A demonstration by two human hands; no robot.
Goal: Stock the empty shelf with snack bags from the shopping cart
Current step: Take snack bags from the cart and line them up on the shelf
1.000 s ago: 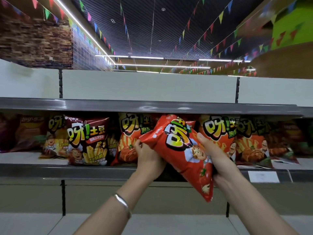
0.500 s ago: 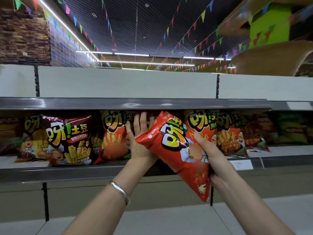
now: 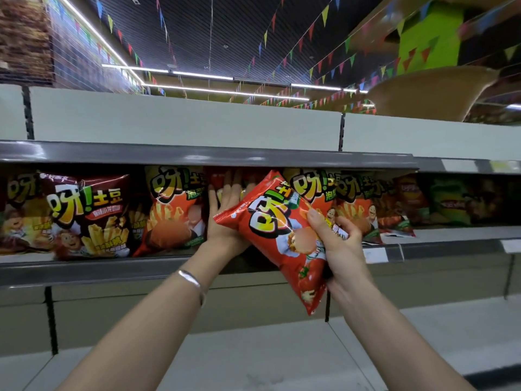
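A glossy red snack bag (image 3: 284,238), a crinkled foil pillow printed with yellow and green lettering and a tomato, hangs tilted at the centre of the frame, its top corner up near the lip of the upper shelf (image 3: 197,155) and its bottom corner pointing down to the lower right. The right hand (image 3: 337,246) grips it along its right edge: the thumb lies curled over the printed front, the other fingers wrap behind, out of sight. The left hand (image 3: 228,213) is just left of and behind the bag, flat with straight fingers reaching up into the shelf opening against a red packet (image 3: 222,179) at the back; the bag's upper-left edge crosses over its palm. A thin silver bangle (image 3: 191,279) circles the left wrist.

The middle shelf (image 3: 84,268) is grey painted metal with a smooth rounded front rail. Standing on it at the left are a dark maroon bag (image 3: 90,215) and an orange bag (image 3: 172,210), both shiny and puffed; more orange bags (image 3: 363,204) stand to the right of the hands, then a green bag (image 3: 451,204) in shadow at the far right. The slot between the orange bags, where the left hand reaches, is narrow. The pale shelf (image 3: 253,359) across the bottom of the frame shows bare surface.
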